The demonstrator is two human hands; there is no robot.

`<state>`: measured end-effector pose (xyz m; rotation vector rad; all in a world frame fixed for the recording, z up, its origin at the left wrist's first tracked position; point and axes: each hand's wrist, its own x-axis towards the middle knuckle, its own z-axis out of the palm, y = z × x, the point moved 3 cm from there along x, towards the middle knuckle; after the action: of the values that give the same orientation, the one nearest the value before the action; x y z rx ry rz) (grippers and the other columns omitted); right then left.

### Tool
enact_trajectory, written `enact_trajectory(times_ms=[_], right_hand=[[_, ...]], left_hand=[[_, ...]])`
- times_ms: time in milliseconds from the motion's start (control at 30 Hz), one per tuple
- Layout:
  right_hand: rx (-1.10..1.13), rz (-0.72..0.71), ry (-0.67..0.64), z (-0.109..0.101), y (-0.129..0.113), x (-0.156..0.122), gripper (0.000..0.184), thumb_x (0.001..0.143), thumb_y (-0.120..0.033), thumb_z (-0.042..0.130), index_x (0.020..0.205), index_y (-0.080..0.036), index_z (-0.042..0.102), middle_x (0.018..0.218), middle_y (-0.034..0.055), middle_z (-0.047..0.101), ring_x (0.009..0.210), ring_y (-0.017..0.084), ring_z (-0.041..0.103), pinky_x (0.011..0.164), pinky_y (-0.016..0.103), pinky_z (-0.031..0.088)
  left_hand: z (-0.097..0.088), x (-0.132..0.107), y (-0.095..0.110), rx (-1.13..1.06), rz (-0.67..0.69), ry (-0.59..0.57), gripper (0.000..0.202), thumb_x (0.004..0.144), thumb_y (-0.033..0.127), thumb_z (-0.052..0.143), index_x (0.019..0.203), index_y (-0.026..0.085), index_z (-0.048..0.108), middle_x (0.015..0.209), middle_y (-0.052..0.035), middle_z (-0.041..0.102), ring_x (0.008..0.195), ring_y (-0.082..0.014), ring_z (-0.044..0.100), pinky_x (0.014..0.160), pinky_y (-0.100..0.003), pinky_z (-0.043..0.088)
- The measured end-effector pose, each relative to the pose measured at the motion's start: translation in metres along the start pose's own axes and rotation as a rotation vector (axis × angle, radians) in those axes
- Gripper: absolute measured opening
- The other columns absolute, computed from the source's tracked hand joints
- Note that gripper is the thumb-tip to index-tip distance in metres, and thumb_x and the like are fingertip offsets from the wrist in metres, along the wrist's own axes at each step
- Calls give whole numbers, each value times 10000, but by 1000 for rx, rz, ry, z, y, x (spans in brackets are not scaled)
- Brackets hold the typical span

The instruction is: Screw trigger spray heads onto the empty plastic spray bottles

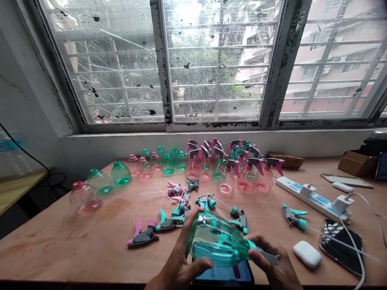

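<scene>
A clear green spray bottle [216,241] lies tilted on its side in the air near the table's front edge. My left hand [181,257] is closed round its base end. At the neck, my right hand [272,257] grips a grey-and-teal trigger spray head [266,253], partly hidden by the fingers. The head meets the bottle's mouth; how tightly it sits, I cannot tell. Below the bottle lies a lit phone screen [222,276]. Loose trigger heads, among them a pink-and-grey one [144,235] and a teal-and-grey one [172,220], lie just beyond my hands.
Headless bottles, such as a green one [121,174] and a pink one [86,199], stand left and back. Several bottles with trigger heads [248,177] stand at back centre. Rightward are a power strip [317,201], dark phone [344,243], white case [307,254] and cables.
</scene>
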<state>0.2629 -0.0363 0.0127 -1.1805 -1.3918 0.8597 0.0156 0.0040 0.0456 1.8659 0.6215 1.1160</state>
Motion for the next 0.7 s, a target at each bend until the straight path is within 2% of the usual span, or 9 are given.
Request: enact_trajectory(times_ms=[100, 200, 267, 333, 400, 467, 500, 567, 700], right_hand=[[70, 50, 16, -17, -10, 11, 377, 784, -594, 703, 832, -227, 774, 757, 46, 783, 753, 306, 729, 676, 320, 583], [-8, 14, 164, -51, -34, 39, 474, 830, -657, 612, 821, -207, 761, 692, 71, 751, 709, 300, 706, 691, 364, 577], [-140, -37, 200, -71, -54, 68, 514, 798, -685, 632, 960, -208, 733, 721, 75, 742, 676, 289, 691, 653, 374, 568], [-336, -147, 168, -79, -76, 100, 556, 782, -645, 686, 1141, -223, 649, 865, 79, 745, 725, 277, 687, 646, 355, 542], [-565, -218, 30, -72, -91, 132, 499, 786, -593, 717, 1103, -219, 626, 835, 57, 731, 694, 253, 670, 583, 310, 502], [-809, -226, -68, -55, -98, 159, 332, 856, -512, 679, 976, -206, 637, 795, 46, 739, 666, 232, 666, 547, 276, 459], [-946, -208, -100, -45, -98, 171, 283, 877, -486, 667, 907, -207, 635, 790, 43, 743, 668, 225, 671, 541, 266, 442], [-1041, -191, -81, -25, -97, 189, 282, 880, -478, 673, 830, -203, 641, 789, 68, 748, 695, 249, 680, 536, 276, 407], [-1164, -165, -64, 9, -87, 212, 247, 895, -443, 679, 910, -197, 667, 916, 115, 763, 828, 295, 709, 596, 298, 437]], left_hand=[[-5, 16, 5, 63, 64, -65, 949, 805, 555, 737, 1564, 337, 212, 1628, -86, 285, 1489, -366, 266, 1191, -500, 313], [-17, 50, 1, 268, 65, -226, 1110, 723, 560, 800, 1580, 330, 134, 1611, -109, 325, 1469, -349, 326, 1167, -482, 367], [-29, 80, -13, 594, 30, -251, 832, 932, 517, 594, 1581, 329, 108, 1597, -101, 358, 1446, -293, 390, 1131, -447, 425], [-41, 111, -34, 708, 0, -229, 663, 991, 455, 526, 1559, 263, 242, 1605, -135, 327, 1477, -316, 317, 1179, -503, 331], [-49, 138, -59, 789, -18, -250, 522, 998, 414, 536, 1460, 191, 438, 1554, -169, 399, 1445, -340, 361, 1169, -548, 319], [-53, 157, -82, 865, -32, -279, 418, 979, 351, 597, 1355, 181, 533, 1446, -135, 517, 1307, -320, 523, 1076, -571, 420], [-55, 162, -91, 899, -37, -295, 365, 972, 323, 611, 1306, 181, 566, 1383, -117, 562, 1216, -292, 587, 1014, -533, 482], [-56, 164, -104, 959, -39, -323, 311, 969, 299, 619, 1252, 173, 591, 1291, -98, 610, 1096, -253, 642, 924, -471, 544], [-59, 148, -107, 1040, -10, -355, 303, 972, 304, 613, 1244, 171, 592, 1269, -97, 618, 1068, -244, 651, 900, -452, 556]])
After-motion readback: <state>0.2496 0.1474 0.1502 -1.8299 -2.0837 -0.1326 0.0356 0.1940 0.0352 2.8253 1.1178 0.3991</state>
